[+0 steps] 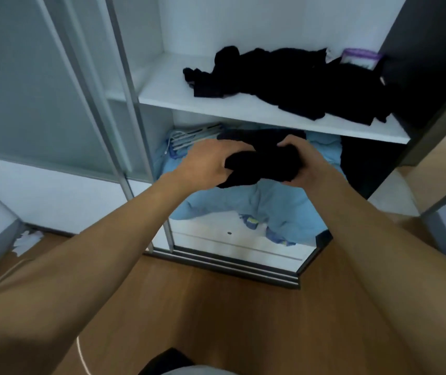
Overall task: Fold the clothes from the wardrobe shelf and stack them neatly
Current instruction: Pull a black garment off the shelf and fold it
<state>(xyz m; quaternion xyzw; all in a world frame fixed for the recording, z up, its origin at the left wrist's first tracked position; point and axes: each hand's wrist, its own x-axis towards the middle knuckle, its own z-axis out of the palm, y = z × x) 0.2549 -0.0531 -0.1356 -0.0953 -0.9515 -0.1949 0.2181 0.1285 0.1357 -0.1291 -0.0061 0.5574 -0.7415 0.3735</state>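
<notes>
A small black garment hangs bunched between my two hands in front of the open wardrobe. My left hand grips its left end with curled fingers, and my right hand grips its right end. Above them, a loose heap of black clothes sprawls over the white wardrobe shelf, mostly on its right half. The held garment's shape is too dark to make out.
Under the shelf lie light blue bedding, white hangers and more dark cloth. A purple-edged bag sits at the shelf's back right. A sliding door frame stands left. Wooden floor lies below, with crumpled paper.
</notes>
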